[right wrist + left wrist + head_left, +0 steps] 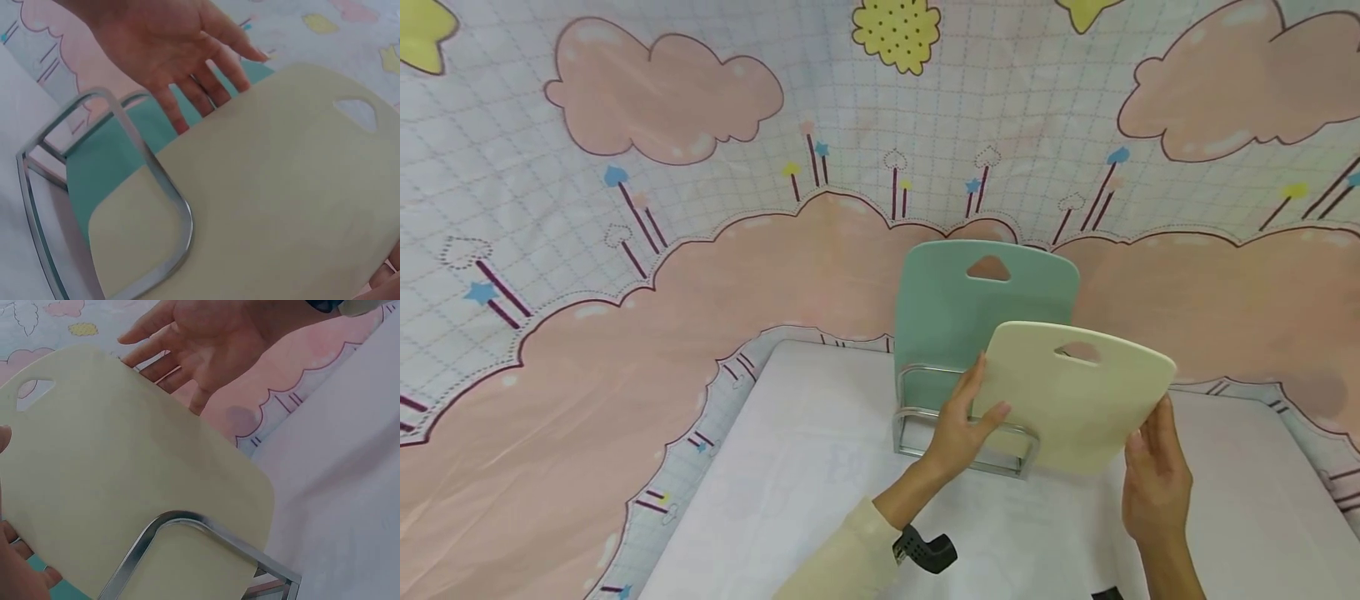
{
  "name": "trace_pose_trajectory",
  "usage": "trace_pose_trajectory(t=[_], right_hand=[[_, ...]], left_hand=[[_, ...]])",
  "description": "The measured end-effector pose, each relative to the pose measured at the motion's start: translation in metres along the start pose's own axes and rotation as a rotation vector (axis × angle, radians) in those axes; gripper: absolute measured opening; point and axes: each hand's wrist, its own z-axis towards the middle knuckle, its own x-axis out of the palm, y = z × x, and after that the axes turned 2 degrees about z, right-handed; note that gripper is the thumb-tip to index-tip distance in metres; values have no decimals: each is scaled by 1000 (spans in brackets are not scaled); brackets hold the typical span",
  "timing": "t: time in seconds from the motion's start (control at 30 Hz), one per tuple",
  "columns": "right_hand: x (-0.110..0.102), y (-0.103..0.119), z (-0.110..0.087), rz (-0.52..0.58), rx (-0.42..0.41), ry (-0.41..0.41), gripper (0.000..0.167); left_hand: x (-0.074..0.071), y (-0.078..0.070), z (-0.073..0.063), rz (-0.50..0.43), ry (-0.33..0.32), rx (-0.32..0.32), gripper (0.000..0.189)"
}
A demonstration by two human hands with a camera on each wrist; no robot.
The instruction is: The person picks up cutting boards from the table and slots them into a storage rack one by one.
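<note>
A cream cutting board [1075,392] leans tilted between my two hands, its lower left part behind the front loop of a metal rack [970,467]. At the board's left edge, my left hand [958,425] touches it with straight fingers; the thumb stands apart in the right wrist view. My right hand [1157,479] holds straight fingers against the opposite edge, its thumb also off the board in the left wrist view. Behind stands a green cutting board [955,308], upright in the rack's rear slot. Both boards have a handle hole near the top.
A white table [797,500] lies under the rack. Behind it hangs a cloth [820,275] printed with pink clouds and stars. My left wrist wears a black strap [925,550], and a small black item [1107,593] shows at the bottom edge.
</note>
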Motion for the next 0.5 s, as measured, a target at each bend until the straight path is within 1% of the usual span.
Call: trace_pose_trajectory(t=[0.17,0.3,0.5], right_hand=[[8,-4,-1,14,14,-19,59],[15,-7,-2,13,37,-15,60],[23,-13,-3,-3,41,-10,59]], left_hand=[[-8,2,-2,6,-11,-5,74],[-16,3,-4,7,-27,-24,72],[-26,6,-8,25,-54,-47,70]])
